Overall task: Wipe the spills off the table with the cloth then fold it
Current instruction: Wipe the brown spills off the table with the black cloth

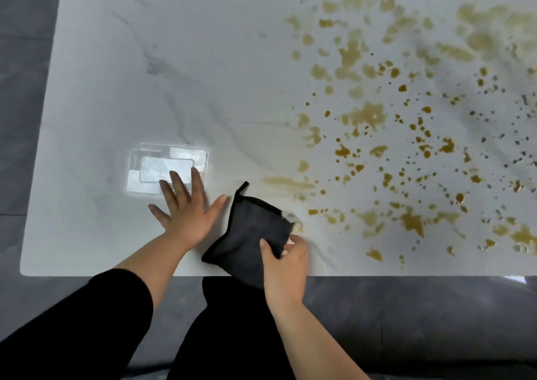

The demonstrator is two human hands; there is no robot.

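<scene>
A dark folded cloth (250, 234) with a small hanging loop lies at the near edge of the white marble table (203, 74), one corner hanging over that edge. My right hand (286, 266) grips the cloth at its near right corner, thumb on top. Flat on the table to the left of the cloth rests my left hand (186, 208), fingers spread and straight. Yellow-brown spills (406, 135) in blotches and droplets cover the right half of the table, the closest smear just right of the cloth.
A bright rectangular reflection (165, 167) shines on the table just beyond my left fingers. The table's near edge runs in front of my dark-clothed legs (232, 336). Grey floor tiles (23, 89) surround the table.
</scene>
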